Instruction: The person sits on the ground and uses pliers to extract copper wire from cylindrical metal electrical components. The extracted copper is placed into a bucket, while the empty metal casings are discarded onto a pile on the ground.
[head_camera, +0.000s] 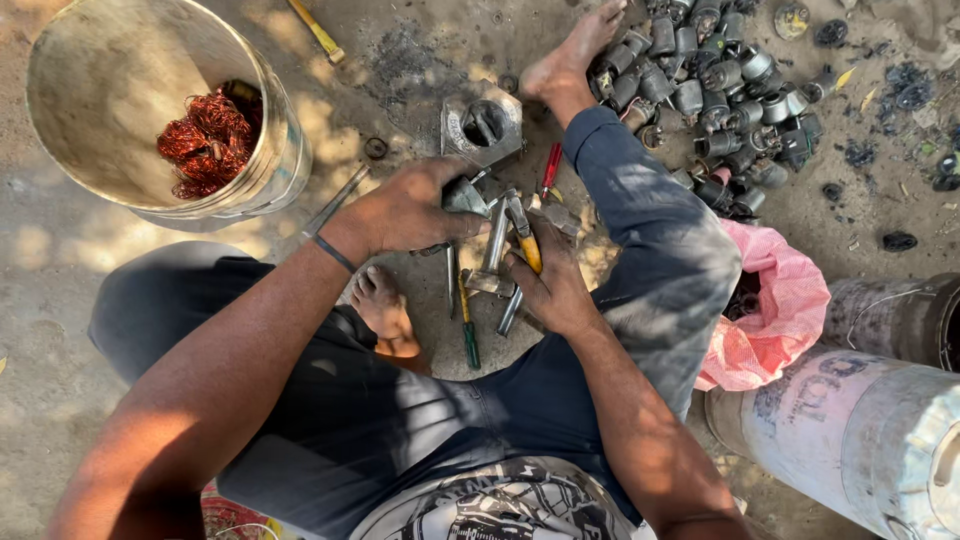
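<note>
Head view, looking straight down at you sitting on the ground.

Your left hand (410, 212) is clamped over a small grey metal part (465, 196) — fingers wrapped tight, most of the part hidden under them. Your right hand (548, 285) grips pliers (522, 232) by the yellow handle, fingers curled closed round it, steel nose pointing up at the part. Pliers tip and part meet just right of your left fingertips; exact contact I can't tell.

The part: dull grey, cast look, scuffed, one bright edge showing. It sits between your hands, above your left foot (384, 312), just below a grey housing (482, 126) with a round dark bore.

Under your hands — a steel rod (494, 243) standing roughly upright in frame, a green-handled screwdriver (468, 335) and a red-handled screwdriver (550, 168) flat on the ground.

Surface: bare dirt and concrete, dusty, patchy sun and shade, dark oily stains near the housing.

Surroundings: white bucket (70, 110) top left with a tangle of copper wire (205, 140) inside. Top right, a pile of grey and black motor parts (715, 90), touching each other, right by your right foot (565, 55). Pink mesh sack (775, 310) at your right knee, a pale cylinder (850, 430) lying just beyond it.
</note>
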